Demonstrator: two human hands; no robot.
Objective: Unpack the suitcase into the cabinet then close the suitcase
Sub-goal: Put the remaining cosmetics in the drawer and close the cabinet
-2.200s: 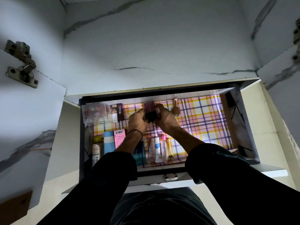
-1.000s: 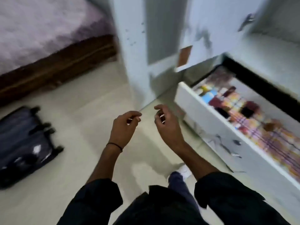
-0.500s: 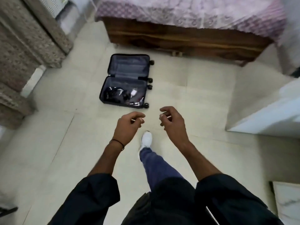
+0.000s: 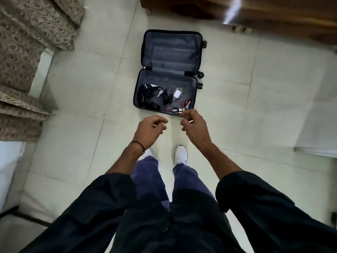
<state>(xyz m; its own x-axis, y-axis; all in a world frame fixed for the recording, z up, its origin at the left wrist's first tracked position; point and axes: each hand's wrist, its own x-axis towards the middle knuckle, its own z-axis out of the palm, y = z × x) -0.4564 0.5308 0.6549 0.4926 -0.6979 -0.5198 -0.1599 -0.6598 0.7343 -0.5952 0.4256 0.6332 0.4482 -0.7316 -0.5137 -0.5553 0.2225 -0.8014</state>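
Note:
A dark suitcase (image 4: 171,52) lies open on the tiled floor straight ahead. Its far half is bare. Its near half holds black headphones and cables (image 4: 148,96), a white charger (image 4: 177,93) and several small cosmetic sticks (image 4: 179,107) near the front rim. My left hand (image 4: 150,131) hangs just short of the suitcase, fingers loosely curled, holding nothing. My right hand (image 4: 194,126) hangs beside it, over the suitcase's near right corner, also loosely curled and holding nothing. The cabinet drawer is out of view.
A wooden bed frame (image 4: 255,13) runs along the top right. Patterned curtains (image 4: 25,61) hang at the left. A white cabinet panel (image 4: 317,125) stands at the right edge. My white shoes (image 4: 180,155) stand on the tiles below my hands.
I have turned from the cabinet drawer and walked to the suitcase, which now lies close in front. Both hands let go of the dark item in the drawer and hang with nothing in them.

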